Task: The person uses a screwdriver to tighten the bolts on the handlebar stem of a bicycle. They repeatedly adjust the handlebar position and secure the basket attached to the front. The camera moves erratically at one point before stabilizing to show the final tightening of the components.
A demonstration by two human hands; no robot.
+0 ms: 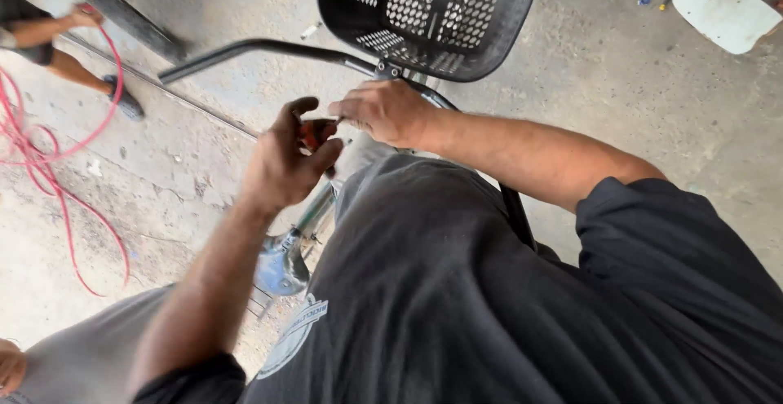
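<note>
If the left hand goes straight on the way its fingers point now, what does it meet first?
Most likely the right hand: the left hand points up and right at it, with a small reddish object between them. Depth is unclear.

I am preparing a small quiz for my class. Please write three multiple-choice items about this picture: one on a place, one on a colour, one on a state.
1. Where is the black basket?
A. in front of the handlebar
B. on the floor
C. in the left hand

2. What colour is the hose on the floor?
A. green
B. red
C. white

3. How is the left hand?
A. flat on the floor
B. gripping the basket
C. raised beside the right hand, fingers spread

Answers: 1 A, it sits mounted just beyond the bar; 2 B, it loops red over the concrete; 3 C, both hands meet near the bar's middle.
</note>
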